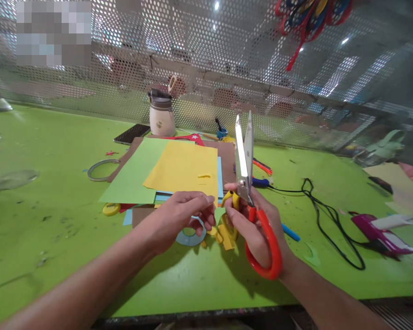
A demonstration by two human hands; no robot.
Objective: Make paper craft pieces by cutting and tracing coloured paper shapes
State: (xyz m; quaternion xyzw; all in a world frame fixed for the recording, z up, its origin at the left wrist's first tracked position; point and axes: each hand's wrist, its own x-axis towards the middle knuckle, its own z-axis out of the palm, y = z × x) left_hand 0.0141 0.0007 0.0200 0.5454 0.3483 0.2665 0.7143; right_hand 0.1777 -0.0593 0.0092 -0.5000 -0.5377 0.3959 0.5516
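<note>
My right hand [253, 224] grips red-handled scissors [248, 183], blades pointing up and nearly closed. The same hand also pinches a curled yellow paper strip [229, 201]. My left hand [182, 215] is closed, pinching a small green paper piece [219, 213] between the two hands. Below them lie a light-blue paper ring [189, 237] and yellow paper scraps [225, 238] on the green table [55, 256].
A stack of yellow [184, 169], green and blue paper sheets lies behind my hands. A white jar [161, 117], a phone [132, 133], a grey ring [99, 169], a yellow tape roll [110, 209], a black cable [325, 217] and a purple glue gun [382, 231] are around. Perforated metal wall behind.
</note>
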